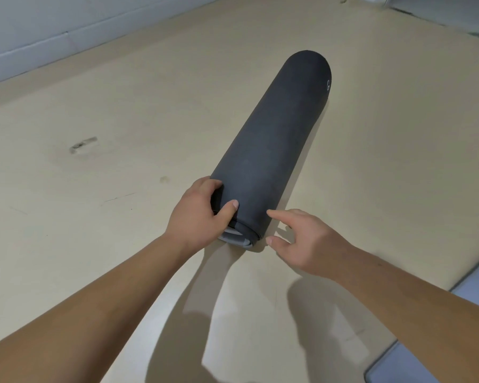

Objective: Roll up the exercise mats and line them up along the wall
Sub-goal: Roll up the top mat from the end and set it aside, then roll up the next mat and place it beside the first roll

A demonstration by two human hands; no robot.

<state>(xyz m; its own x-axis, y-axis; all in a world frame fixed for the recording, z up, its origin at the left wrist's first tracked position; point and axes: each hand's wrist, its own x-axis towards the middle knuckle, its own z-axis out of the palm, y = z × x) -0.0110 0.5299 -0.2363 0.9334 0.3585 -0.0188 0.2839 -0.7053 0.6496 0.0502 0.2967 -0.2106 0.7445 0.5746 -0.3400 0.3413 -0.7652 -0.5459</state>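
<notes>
A dark grey exercise mat [274, 142], rolled into a tight cylinder, lies on the beige floor and points away from me toward the upper right. Its near end shows lighter grey inner layers. My left hand [202, 211] grips that near end, thumb on top and fingers curled round the left side. My right hand [302, 241] hovers just right of the same end with fingers spread and relaxed; one fingertip comes close to the roll, and whether it touches I cannot tell.
A white wall with a baseboard [39, 48] runs along the upper left. The beige floor [108, 244] spreads all around the roll. A pale blue-grey surface [476, 283] lies at the lower right edge. Scuff marks [83, 145] dot the floor at left.
</notes>
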